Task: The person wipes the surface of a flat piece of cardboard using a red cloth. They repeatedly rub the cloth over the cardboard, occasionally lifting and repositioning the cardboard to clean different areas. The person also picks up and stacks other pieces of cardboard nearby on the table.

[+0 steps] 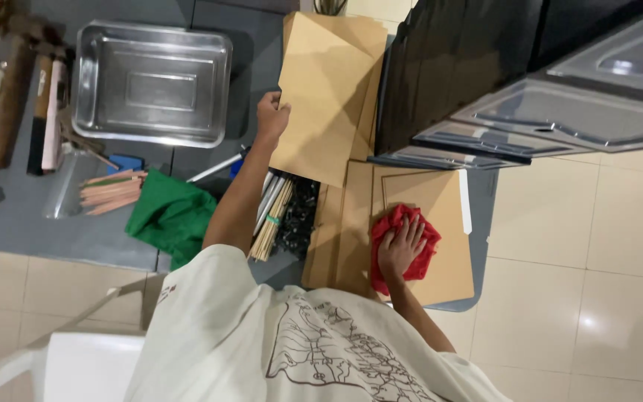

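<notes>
The right hand lies flat and open on a red cloth atop one tan board near the grey mat's edge, while the left hand grips another tan sheet lifted above the stack, so wiping looks unfinished.

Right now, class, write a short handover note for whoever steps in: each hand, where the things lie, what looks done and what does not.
Left hand: gripping the edge of a raised brown card sheet.
Right hand: flat, fingers spread, pressing a red cloth on a flat brown sheet.
More brown pieces lie beside that sheet.
Off to the left, untouched: steel tray, green cloth, wooden sticks.
Done or left: no sheet shows whether it has been wiped.
</notes>
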